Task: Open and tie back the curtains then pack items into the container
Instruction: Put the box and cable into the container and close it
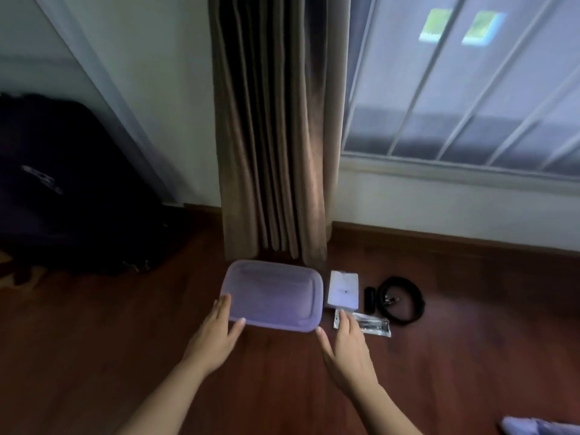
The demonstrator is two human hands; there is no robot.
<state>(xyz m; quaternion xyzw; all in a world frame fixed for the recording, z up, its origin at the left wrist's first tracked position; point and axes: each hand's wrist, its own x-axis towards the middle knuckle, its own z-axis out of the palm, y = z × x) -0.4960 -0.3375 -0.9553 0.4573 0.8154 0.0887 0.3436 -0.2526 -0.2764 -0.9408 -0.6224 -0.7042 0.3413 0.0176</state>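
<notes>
**Lidded container flanked by both hands, packing not yet begun**

Head view: a purple container (pixel 272 296) w/ its lid on is seen lying flat on the wooden floor (pixel 125 340), just in front of the gathered brown curtain (pixel 273 136). The curtain is bunched to one side of the window (pixel 455 83); no tie-back can be made out. Right of the container, close by, a white packet (pixel 342 290) is laid; beyond it a small black item (pixel 369 296) and a coiled black cable (pixel 401 304). A clear sachet (pixel 375 324) lies just right of the container's near corner.

The left hand (pixel 216 334) is placed at the container's near-left edge, fingers spread and released, tips touching the rim. The right hand (pixel 345 343) is held beside the near-right corner, fingers open, nothing grasped; contact w/ the container can't be confirmed.

Handling, judged: container prob. light, stiff plastic, lid slightly flexible and smooth, so slip is possible. It is best taken at opposite short edges, w/ the lid lifted from a corner lip. Packets are thin and light; a pinch at the edges should do.
</notes>
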